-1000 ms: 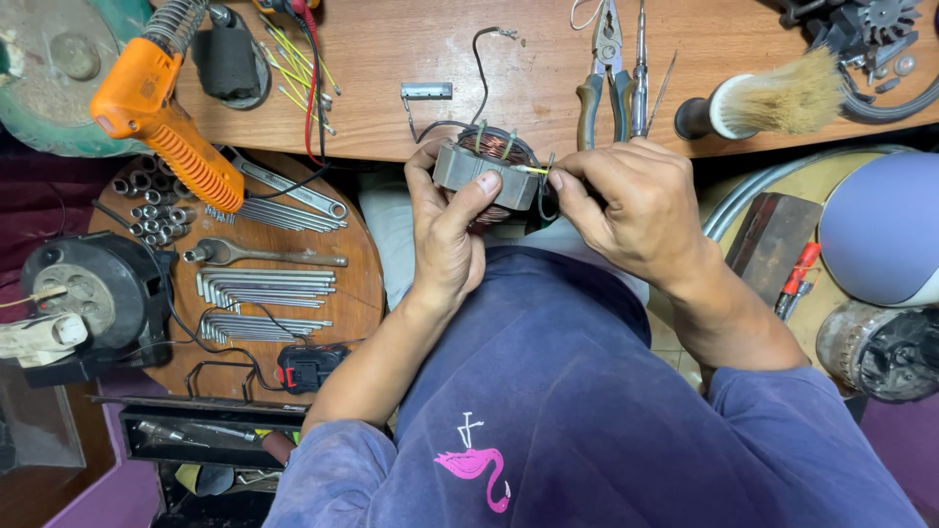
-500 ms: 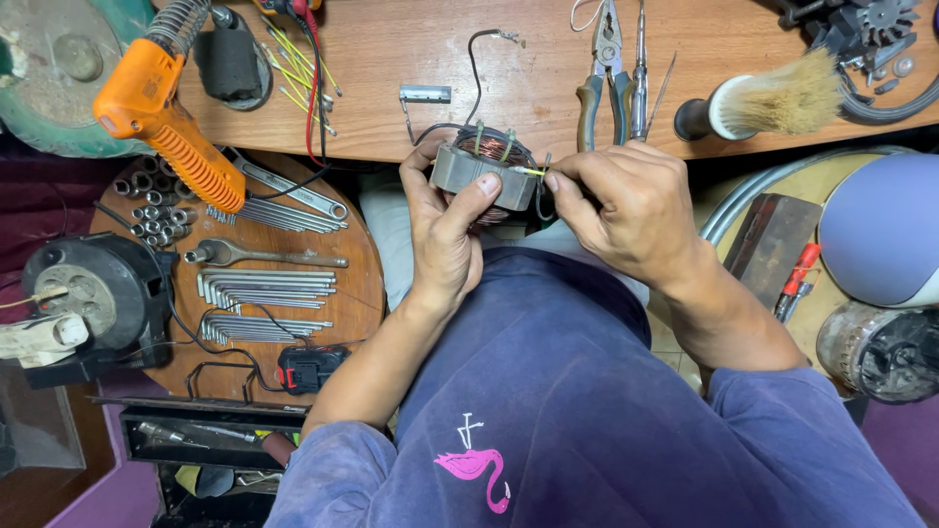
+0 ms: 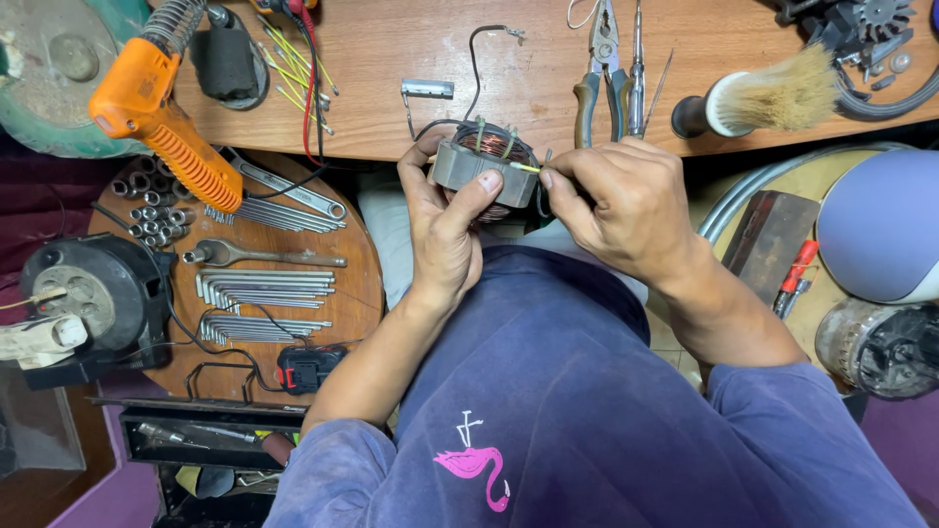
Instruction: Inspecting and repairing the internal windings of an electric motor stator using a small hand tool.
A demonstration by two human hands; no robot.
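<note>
Hands meet at the centre of the frame, just below the near edge of a wooden surface. The left hand is closed around a grey metal motor stator with copper windings, thumb pressed on its front face and fingers wrapped behind it. The stator sits slightly above centre, held over the person's lap. The right hand is closed in a pinch, thumb and forefinger gripping a thin yellow-green sleeved wire at the stator's right edge. A black lead rises from the stator onto the surface.

On the surface, upper centre, lie pliers with blue-green handles beside a slim screwdriver. A round bristle brush with a black handle lies at upper right. An orange soldering gun lies at upper left. Below it, on a round wooden board at the left, are steel wrenches, hex keys and small sockets. The person wears a purple shirt with a pink flamingo print.
</note>
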